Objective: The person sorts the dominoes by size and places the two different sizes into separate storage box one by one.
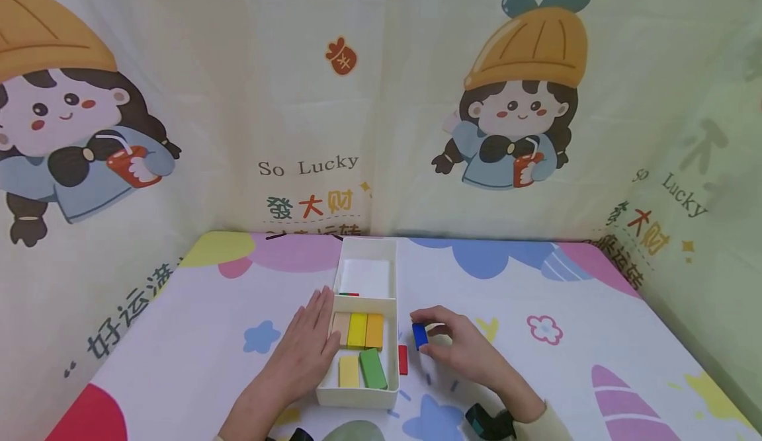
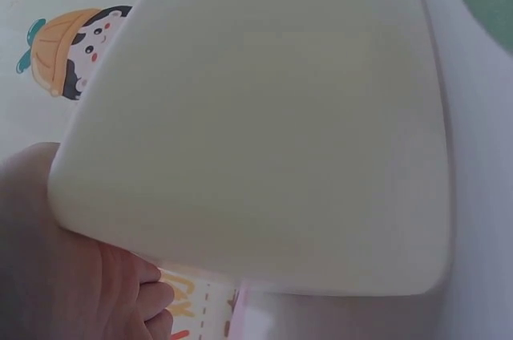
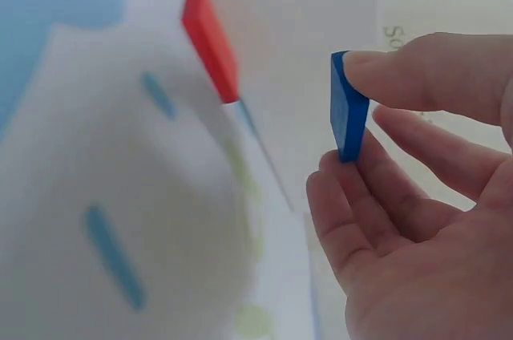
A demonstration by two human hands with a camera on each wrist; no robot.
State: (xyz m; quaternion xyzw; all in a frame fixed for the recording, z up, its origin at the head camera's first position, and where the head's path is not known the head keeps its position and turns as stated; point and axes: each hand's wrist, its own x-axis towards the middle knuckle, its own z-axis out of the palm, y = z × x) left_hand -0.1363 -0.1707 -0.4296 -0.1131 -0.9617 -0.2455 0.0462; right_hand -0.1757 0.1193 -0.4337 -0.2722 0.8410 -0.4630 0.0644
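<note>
My right hand [image 1: 461,345] pinches a small blue block [image 1: 420,336] by its ends, to the right of a long white box [image 1: 357,398]. In the right wrist view the thumb presses the upper end of the blue block [image 3: 349,107], with fingertips at its lower end. A red block [image 1: 403,360] stands against the box's right outer wall. My left hand [image 1: 303,348] lies along the box's left wall, fingers straight. In the near compartment are a tan block [image 1: 341,330], yellow block [image 1: 357,330], orange block [image 1: 374,330], pale yellow block [image 1: 348,371] and tilted green block [image 1: 373,369].
The far compartment [image 1: 368,276] of the box has a thin strip of red and green showing at its near left corner. A patterned cloth [image 1: 506,282] covers the table. Behind stands a cartoon-printed curtain [image 1: 405,130]. A dark wrist device [image 1: 489,422] sits below the right wrist.
</note>
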